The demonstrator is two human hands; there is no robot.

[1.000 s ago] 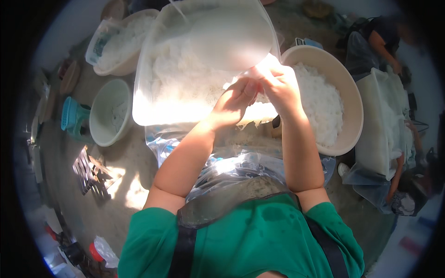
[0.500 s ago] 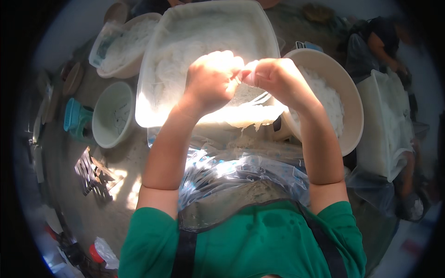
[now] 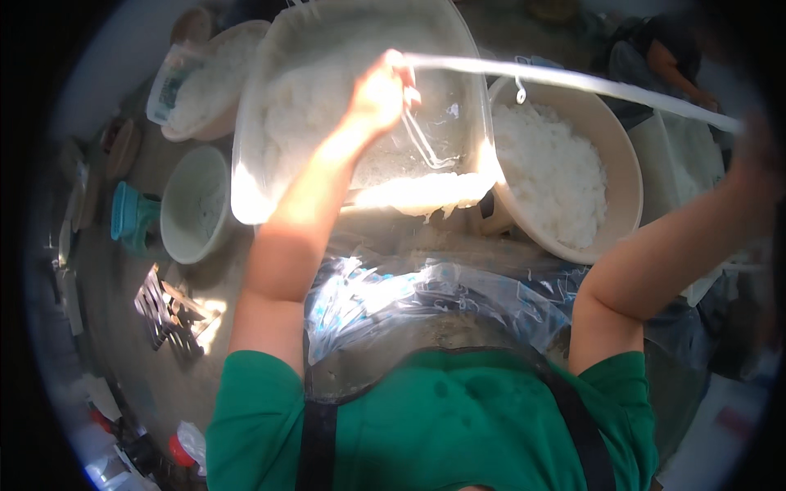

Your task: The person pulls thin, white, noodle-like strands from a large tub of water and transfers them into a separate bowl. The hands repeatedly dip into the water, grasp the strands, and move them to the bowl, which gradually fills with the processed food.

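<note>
My left hand [image 3: 385,94] is closed on a long white strand [image 3: 565,75] above the large translucent white tub [image 3: 244,155], with thinner strands dangling below the fingers. The strand stretches taut to the right, toward my right hand [image 3: 752,139], which is blurred and dim at the frame's edge; its fingers cannot be made out. A small looped piece hangs from the strand. The tub holds fluffy white material and cloudy liquid, and white matter drips over its sunlit front edge. A beige round basin [image 3: 622,196] with fluffy white material stands to its right.
A pale basin [image 3: 176,221], turquoise stool [image 3: 124,214], left-hand container [image 3: 184,114] of white fluff and slatted object [image 3: 155,307] lie on the left. Clear plastic sheeting [image 3: 442,286] covers my lap. A co-worker [image 3: 663,61] and white tub [image 3: 663,164] are at the right.
My hands were together over the tub. My right hand has swung far out to the right, drawing the white strand long, and my left hand has moved up.
</note>
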